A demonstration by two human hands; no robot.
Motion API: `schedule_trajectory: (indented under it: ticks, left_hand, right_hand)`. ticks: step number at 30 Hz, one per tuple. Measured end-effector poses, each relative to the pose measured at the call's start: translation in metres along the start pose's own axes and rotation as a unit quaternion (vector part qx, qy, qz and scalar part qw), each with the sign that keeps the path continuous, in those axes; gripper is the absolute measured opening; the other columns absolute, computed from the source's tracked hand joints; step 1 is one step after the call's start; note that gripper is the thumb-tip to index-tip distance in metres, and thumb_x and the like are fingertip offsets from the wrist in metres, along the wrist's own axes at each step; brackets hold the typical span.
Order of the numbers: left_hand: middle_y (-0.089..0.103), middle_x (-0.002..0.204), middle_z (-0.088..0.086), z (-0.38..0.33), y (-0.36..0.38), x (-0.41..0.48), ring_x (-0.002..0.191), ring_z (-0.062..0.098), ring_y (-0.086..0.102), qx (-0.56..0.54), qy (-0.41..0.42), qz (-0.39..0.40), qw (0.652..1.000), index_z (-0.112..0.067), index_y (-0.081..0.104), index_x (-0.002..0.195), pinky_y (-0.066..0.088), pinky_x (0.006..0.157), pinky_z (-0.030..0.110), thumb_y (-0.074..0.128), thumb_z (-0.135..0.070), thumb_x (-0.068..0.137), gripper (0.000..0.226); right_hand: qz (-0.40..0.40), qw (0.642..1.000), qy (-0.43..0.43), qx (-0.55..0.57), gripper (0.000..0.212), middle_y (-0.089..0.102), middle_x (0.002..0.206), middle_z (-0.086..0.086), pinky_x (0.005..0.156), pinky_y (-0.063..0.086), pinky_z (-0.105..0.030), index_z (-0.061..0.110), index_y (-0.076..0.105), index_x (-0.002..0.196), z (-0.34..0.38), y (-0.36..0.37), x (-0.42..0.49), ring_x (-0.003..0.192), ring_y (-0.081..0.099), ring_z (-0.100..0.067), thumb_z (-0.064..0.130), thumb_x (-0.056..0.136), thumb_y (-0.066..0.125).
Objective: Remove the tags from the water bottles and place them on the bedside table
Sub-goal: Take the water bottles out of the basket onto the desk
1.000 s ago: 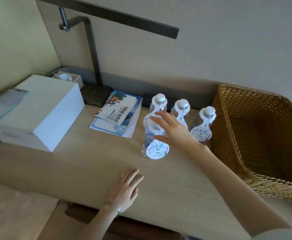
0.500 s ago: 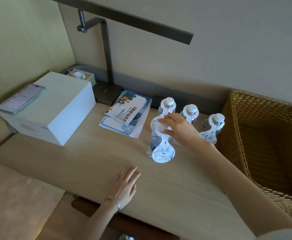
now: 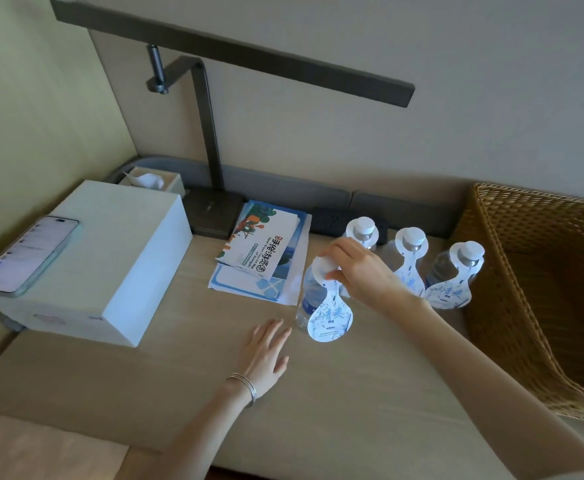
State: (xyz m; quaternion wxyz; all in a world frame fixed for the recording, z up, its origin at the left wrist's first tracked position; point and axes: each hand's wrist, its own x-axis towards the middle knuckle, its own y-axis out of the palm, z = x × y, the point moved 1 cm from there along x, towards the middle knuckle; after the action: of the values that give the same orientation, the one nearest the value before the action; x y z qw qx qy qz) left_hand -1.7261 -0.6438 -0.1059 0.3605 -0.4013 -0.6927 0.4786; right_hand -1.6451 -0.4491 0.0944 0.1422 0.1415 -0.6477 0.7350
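Several clear water bottles with white caps stand on the bedside table (image 3: 335,403). Each carries a white-and-blue paper tag hung from its neck. My right hand (image 3: 363,271) pinches the top of the nearest bottle (image 3: 309,296) at its cap, where the tag (image 3: 330,318) loops on. Behind it stand three more bottles: a back-left bottle (image 3: 363,230), a middle bottle (image 3: 410,244) and a right bottle (image 3: 463,261). My left hand (image 3: 266,355) lies flat on the table just left of the nearest bottle, fingers straight, holding nothing.
A wicker basket (image 3: 540,306) fills the right side. A white box (image 3: 93,261) with a phone (image 3: 27,254) on top sits at left. Brochures (image 3: 262,251), a lamp base (image 3: 210,213), a tissue holder (image 3: 152,181) and a power strip (image 3: 328,220) line the back.
My right hand went from hovering with spread fingers to pinching the cap of the nearest bottle. My left hand slid forward toward that bottle. The view shifted.
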Motion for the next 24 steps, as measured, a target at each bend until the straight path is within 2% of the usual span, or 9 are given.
schedule_trajectory:
  ticks: [2, 4, 8, 12, 15, 18, 21, 24]
  left_hand:
    - [0.056, 0.126, 0.002, 0.016, 0.002, 0.000, 0.106, 0.021, 0.058, -0.002, 0.002, 0.014, 1.000, -0.021, 0.053, 0.119, 0.054, 0.087, 0.038, 0.047, -0.041, 0.078, 0.046]
    - [0.055, 0.129, 0.001, 0.029, 0.006, -0.003, 0.103, 0.021, 0.061, 0.000, 0.005, 0.030, 1.000, -0.021, 0.055, 0.120, 0.052, 0.089, 0.037, 0.039, -0.041, 0.081, 0.047]
    - [0.052, 0.136, 0.004, 0.037, 0.010, -0.006, 0.115, 0.022, 0.051, -0.008, 0.037, 0.028, 0.999, -0.018, 0.058, 0.125, 0.041, 0.101, 0.038, 0.040, -0.038, 0.085, 0.048]
    - [0.054, 0.135, 0.009, 0.037, 0.009, -0.009, 0.120, 0.024, 0.041, -0.018, 0.052, 0.025, 0.998, -0.013, 0.059, 0.126, 0.029, 0.102, 0.037, 0.041, -0.036, 0.085, 0.050]
    - [0.053, 0.136, 0.010, 0.037, 0.010, -0.010, 0.122, 0.025, 0.040, -0.023, 0.052, 0.022, 0.998, -0.012, 0.055, 0.129, 0.021, 0.108, 0.038, 0.041, -0.035, 0.086, 0.051]
    - [0.052, 0.137, 0.011, 0.038, 0.011, -0.010, 0.125, 0.025, 0.040, -0.028, 0.059, 0.027, 0.998, -0.012, 0.049, 0.131, 0.023, 0.106, 0.039, 0.041, -0.034, 0.086, 0.051]
    - [0.051, 0.138, 0.012, 0.040, 0.010, -0.010, 0.126, 0.025, 0.040, -0.028, 0.061, 0.035, 0.997, -0.010, 0.055, 0.130, 0.027, 0.104, 0.040, 0.041, -0.034, 0.086, 0.052]
    - [0.052, 0.137, 0.012, 0.040, 0.011, -0.009, 0.125, 0.026, 0.040, -0.019, 0.066, 0.030, 0.997, -0.009, 0.057, 0.128, 0.020, 0.109, 0.038, 0.040, -0.034, 0.085, 0.052]
  right_hand:
    - [-0.001, 1.000, 0.010, -0.011, 0.033, 0.062, 0.088, -0.016, 0.051, 0.050, -0.033, -0.001, 0.063, 0.094, 0.001, 0.007, 0.016, 0.073, 0.061, -0.035, -0.008, 0.064, 0.075]
    - [0.006, 0.999, 0.037, -0.015, 0.037, 0.061, 0.090, -0.017, 0.050, 0.049, -0.034, -0.001, 0.063, 0.097, -0.002, 0.014, 0.027, 0.075, 0.059, -0.036, -0.013, 0.063, 0.073]
    - [0.029, 0.996, 0.085, -0.028, 0.044, 0.060, 0.096, -0.019, 0.056, 0.051, -0.039, -0.001, 0.062, 0.104, -0.013, 0.018, 0.041, 0.082, 0.058, -0.037, -0.018, 0.064, 0.069]
    - [0.033, 0.989, 0.132, -0.056, 0.047, 0.057, 0.109, -0.017, 0.069, 0.051, -0.042, 0.002, 0.059, 0.114, -0.022, 0.018, 0.050, 0.098, 0.054, -0.033, -0.015, 0.071, 0.066]
    - [0.042, 0.986, 0.150, -0.062, 0.048, 0.057, 0.113, -0.014, 0.072, 0.052, -0.040, 0.005, 0.059, 0.118, -0.025, 0.018, 0.053, 0.103, 0.053, -0.031, -0.014, 0.073, 0.064]
    - [0.043, 0.984, 0.148, -0.085, 0.046, 0.061, 0.114, -0.016, 0.077, 0.052, -0.042, 0.005, 0.060, 0.120, -0.021, 0.015, 0.052, 0.101, 0.059, -0.032, -0.003, 0.076, 0.070]
    - [0.016, 0.982, 0.146, -0.117, 0.051, 0.064, 0.111, -0.017, 0.073, 0.054, -0.043, 0.004, 0.061, 0.117, -0.008, 0.010, 0.042, 0.094, 0.064, -0.035, 0.010, 0.070, 0.079]
    - [-0.034, 0.980, 0.152, -0.126, 0.053, 0.063, 0.115, -0.016, 0.073, 0.054, -0.043, 0.004, 0.061, 0.117, 0.005, 0.009, 0.017, 0.095, 0.063, -0.034, 0.013, 0.069, 0.081]
